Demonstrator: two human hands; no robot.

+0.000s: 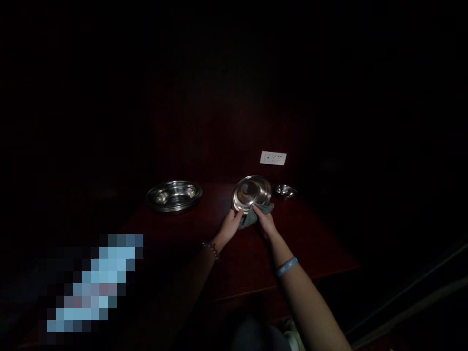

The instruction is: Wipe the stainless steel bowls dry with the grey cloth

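Head view, and it's the round, shiny steel bowl (251, 191) up front, tilted with its mouth toward the wearer over the dark red table (310, 234). The left hand (230, 225) grips the near rim; the right hand (266, 224) pinches a grey-green cloth (249, 219) against it — a wiping step, by the look. Next move, I'd judge: left steady, right working the cloth round the rim. Mind the right side — a small, shiny steel bowl (286, 192) sits near. Leftward is roomier, the wide, round steel dish (173, 196) standing well apart, the table's front edge nearer the wearer.
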